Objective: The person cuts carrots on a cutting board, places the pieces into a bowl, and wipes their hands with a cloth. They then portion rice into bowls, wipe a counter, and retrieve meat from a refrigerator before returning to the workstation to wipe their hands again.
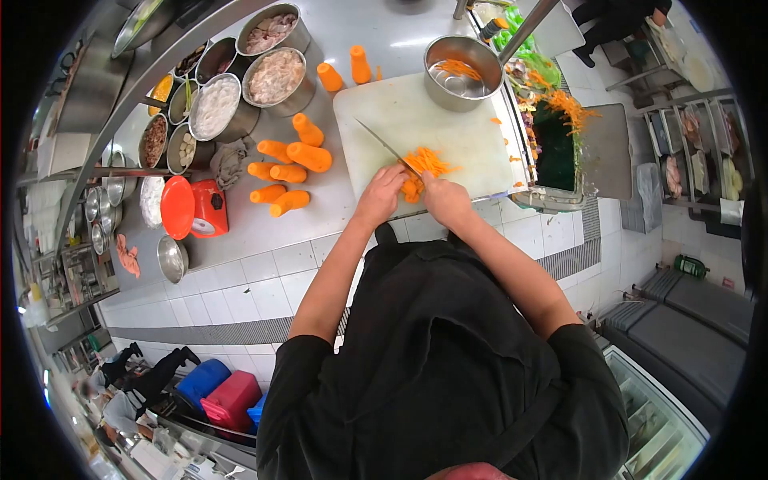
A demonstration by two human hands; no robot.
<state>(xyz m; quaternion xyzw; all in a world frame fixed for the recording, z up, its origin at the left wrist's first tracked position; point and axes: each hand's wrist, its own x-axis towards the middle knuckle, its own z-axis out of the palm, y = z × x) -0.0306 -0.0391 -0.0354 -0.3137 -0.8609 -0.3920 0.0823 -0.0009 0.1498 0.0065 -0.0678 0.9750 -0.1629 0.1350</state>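
My right hand (446, 200) is closed round the handle of a knife. The knife's long blade (382, 142) points away and to the left over the white cutting board (360, 108). My left hand (382, 194) has its fingers bent together against the cut carrot (412, 190), close beside the blade. Just beyond the blade lies a small heap of carrot strips (430, 161). At the board's far right corner stands a steel pot (448, 94) with more carrot strips inside. Several peeled carrots (309, 156) lie on the steel counter left of the board.
Steel containers of food (276, 76) crowd the counter's far left. A red scale (210, 210), a grey cloth (230, 164) and a metal bowl (172, 258) sit nearer. Right of the board is a bin (552, 156) with peelings. Other people (148, 384) are at the lower left.
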